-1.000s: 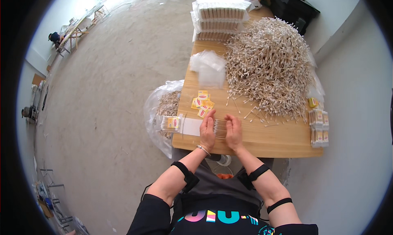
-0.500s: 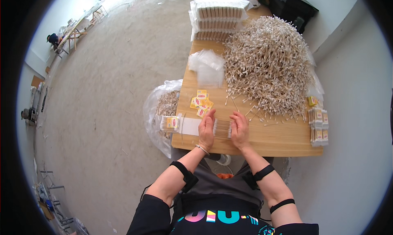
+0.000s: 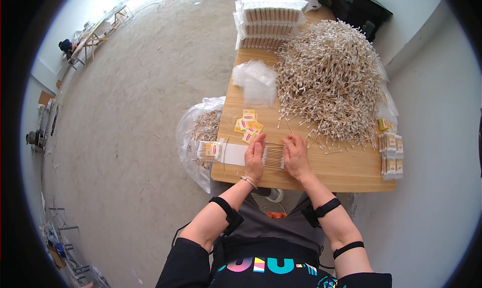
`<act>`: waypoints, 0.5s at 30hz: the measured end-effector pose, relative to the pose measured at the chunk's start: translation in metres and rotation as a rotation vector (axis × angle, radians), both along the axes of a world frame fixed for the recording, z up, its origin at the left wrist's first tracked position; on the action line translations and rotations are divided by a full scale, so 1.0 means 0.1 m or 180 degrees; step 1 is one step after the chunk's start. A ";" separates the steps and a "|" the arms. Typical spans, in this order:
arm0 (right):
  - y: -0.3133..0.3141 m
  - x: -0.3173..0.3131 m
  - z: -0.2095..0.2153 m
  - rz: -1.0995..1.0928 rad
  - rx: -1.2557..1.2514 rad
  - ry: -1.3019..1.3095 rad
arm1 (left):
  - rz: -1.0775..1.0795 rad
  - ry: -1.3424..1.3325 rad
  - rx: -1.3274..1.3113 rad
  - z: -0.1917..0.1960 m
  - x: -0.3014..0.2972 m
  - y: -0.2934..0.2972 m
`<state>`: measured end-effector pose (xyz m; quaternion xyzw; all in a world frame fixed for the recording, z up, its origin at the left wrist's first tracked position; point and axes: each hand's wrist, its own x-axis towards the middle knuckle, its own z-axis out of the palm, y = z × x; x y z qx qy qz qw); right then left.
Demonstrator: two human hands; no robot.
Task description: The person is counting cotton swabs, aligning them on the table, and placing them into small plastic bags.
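A row of cotton swabs (image 3: 273, 158) lies side by side on the table between my hands, their ends toward my palms. My left hand (image 3: 254, 160) stands on edge against the left ends, fingers stretched out and together. At the right ends, my right hand (image 3: 296, 155) has its fingers bent and closed over the swabs near the far side of the row; its fingertips are partly hidden. Left of my left hand lies a white strip (image 3: 234, 154), and beside it a clear pack of swabs with a yellow label (image 3: 213, 149). Loose yellow cards (image 3: 248, 125) lie just beyond.
A large heap of swabs (image 3: 329, 82) covers the far right of the table. Clear plastic bags (image 3: 258, 84) and stacked swab packs (image 3: 268, 22) lie farther back. Small finished packs (image 3: 390, 155) stand at the right edge. A plastic sack of swabs (image 3: 206, 127) hangs by the left edge.
My right hand has turned and its fingers have bent inward over the far right end of the swab row. The left hand stays in place against the row.
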<state>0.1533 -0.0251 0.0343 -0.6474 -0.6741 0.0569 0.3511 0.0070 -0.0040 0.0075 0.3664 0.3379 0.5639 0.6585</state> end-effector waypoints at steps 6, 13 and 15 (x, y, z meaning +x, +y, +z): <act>-0.03 -0.04 0.01 0.0217 -0.0130 -0.0267 | -0.0006 0.0057 0.0041 -0.01 0.00 0.00; -0.05 -0.01 0.00 0.0132 -0.0221 -0.0273 | -0.0010 0.0117 0.0081 -0.02 -0.01 0.01; -0.08 -0.03 0.00 0.0224 -0.0269 -0.0294 | -0.0027 0.0186 0.0109 -0.04 -0.03 0.01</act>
